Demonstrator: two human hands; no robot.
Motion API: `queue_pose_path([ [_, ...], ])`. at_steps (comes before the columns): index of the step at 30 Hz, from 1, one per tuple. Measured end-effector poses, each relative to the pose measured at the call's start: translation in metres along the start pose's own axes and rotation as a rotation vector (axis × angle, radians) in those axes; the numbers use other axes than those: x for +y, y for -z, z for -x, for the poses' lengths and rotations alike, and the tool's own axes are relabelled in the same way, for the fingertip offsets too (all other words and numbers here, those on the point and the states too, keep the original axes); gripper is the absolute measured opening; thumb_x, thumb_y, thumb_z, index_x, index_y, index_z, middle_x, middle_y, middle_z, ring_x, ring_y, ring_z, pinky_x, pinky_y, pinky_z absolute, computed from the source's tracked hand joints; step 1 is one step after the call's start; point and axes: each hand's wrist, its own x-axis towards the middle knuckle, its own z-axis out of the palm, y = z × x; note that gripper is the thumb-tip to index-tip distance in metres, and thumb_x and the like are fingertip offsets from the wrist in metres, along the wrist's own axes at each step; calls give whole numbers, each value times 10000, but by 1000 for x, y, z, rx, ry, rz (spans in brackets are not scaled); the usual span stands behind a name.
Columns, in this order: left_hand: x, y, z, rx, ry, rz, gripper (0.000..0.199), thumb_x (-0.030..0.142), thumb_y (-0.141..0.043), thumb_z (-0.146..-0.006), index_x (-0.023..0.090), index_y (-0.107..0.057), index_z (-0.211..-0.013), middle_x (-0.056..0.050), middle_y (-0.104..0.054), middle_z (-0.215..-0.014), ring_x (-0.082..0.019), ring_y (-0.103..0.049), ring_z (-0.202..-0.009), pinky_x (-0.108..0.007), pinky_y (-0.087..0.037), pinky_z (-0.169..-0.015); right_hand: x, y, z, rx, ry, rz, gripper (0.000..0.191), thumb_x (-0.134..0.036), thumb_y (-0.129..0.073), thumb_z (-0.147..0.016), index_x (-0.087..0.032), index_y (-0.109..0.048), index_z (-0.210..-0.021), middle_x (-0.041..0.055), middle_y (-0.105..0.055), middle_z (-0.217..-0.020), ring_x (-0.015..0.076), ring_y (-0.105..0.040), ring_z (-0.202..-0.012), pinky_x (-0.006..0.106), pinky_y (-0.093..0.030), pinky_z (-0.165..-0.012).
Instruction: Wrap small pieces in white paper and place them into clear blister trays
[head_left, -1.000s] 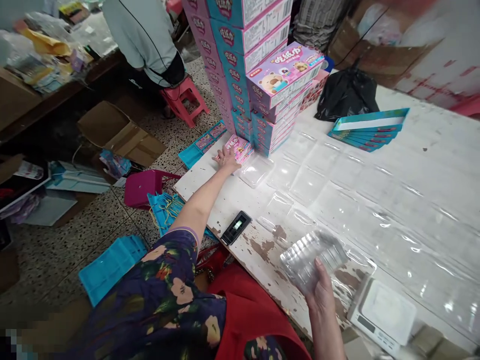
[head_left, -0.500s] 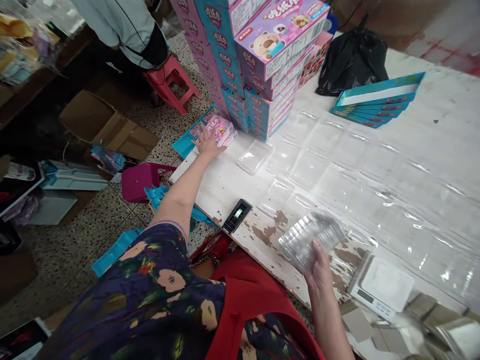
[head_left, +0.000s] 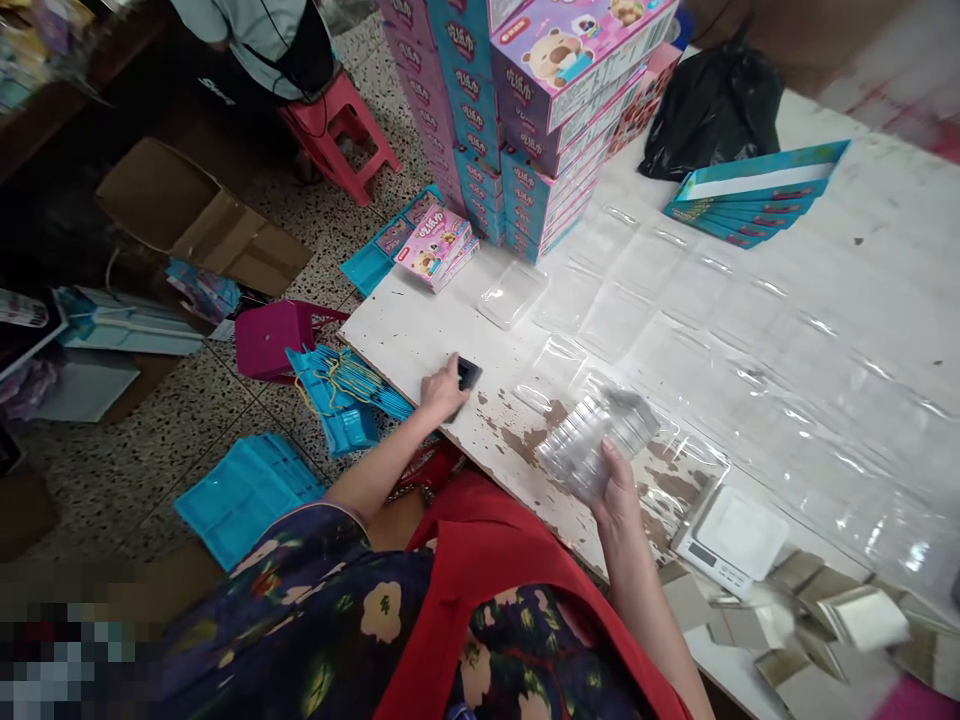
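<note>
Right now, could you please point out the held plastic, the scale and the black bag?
Held plastic [head_left: 586, 436]: head view, ribbed face.
Scale [head_left: 741, 528]: head view, white top.
Black bag [head_left: 712, 112]: head view, its middle.

The white desk [head_left: 405, 335] (its paint worn to brown patches near the front edge) carries rows of clear trays [head_left: 619, 320]. Stacked boxes [head_left: 521, 195], a black bag [head_left: 709, 110] and fanned blue cards [head_left: 757, 190] sit beyond them; a small black object [head_left: 470, 373], a white scale [head_left: 733, 535] and cardboard pieces [head_left: 799, 615] lie nearer.
</note>
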Motion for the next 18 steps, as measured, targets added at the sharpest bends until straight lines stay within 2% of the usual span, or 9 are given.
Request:
queue_pose_path([
  [5,-52,51,-52,72,126,-32,906,380,-636,-757,175,-152,-1496,-198,-617,-1181,-369,-594,-1075,-456,-433,-912,1,8,4,-5,22,37,342,-391,-776,-607,-214,-653,-871,-27,-697,-780,196,-668,-745,369,-571,-739],
  [7,-60,64,-59,63,150,-33,909,363,-659,-746,184,-170,-1492,-206,-607,-1201,-381,-575,-1102,-478,-423,-929,3,11,4,-12,28,38,340,-392,-779,-604,-207,-651,-859,-24,-693,-771,191,-662,-726,366,-569,-728],
  [9,-53,71,-52,97,140,-35,920,349,-685,-732,197,-189,-1492,-213,-557,-1277,-399,-517,-1175,-524,-379,-976,6,12,3,-13,53,30,372,-389,-789,-588,-200,-652,-877,-22,-691,-769,181,-651,-685,365,-568,-709],
  [11,-29,72,-29,208,69,-9,877,358,-694,-732,204,-259,-1477,-201,-483,-1364,-405,-419,-1268,-556,-315,-1029,10,10,3,-14,89,25,423,-381,-801,-575,-192,-649,-921,-12,-693,-787,174,-642,-666,360,-563,-689],
  [13,9,66,10,270,-89,108,688,379,-654,-774,209,-422,-1398,-158,-494,-1354,-363,-397,-1284,-515,-313,-1049,13,7,4,-25,123,39,468,-365,-809,-578,-186,-637,-975,2,-694,-811,170,-638,-665,350,-555,-668],
  [14,30,61,31,204,-199,217,514,385,-598,-820,214,-537,-1301,-129,-562,-1262,-316,-463,-1218,-461,-361,-1021,15,5,5,-39,131,56,480,-357,-809,-587,-184,-629,-996,9,-692,-822,169,-637,-666,346,-550,-657],
  [15,51,53,53,68,-347,351,378,383,-548,-854,223,-623,-1189,-97,-617,-1154,-261,-528,-1124,-394,-412,-968,16,3,7,-58,136,74,485,-351,-807,-599,-184,-620,-1013,14,-690,-833,168,-635,-667,345,-547,-651],
  [17,88,35,90,-254,-632,584,276,381,-544,-851,219,-699,-1011,-49,-659,-979,-187,-585,-939,-294,-460,-842,19,1,10,-108,159,109,480,-341,-800,-623,-185,-606,-1033,19,-683,-849,165,-633,-682,346,-543,-658],
  [18,102,25,103,-334,-671,669,247,366,-558,-836,192,-712,-921,-35,-657,-891,-162,-585,-855,-265,-458,-784,20,1,11,-130,184,123,475,-338,-797,-632,-185,-600,-1037,20,-680,-860,167,-635,-703,348,-542,-673],
])
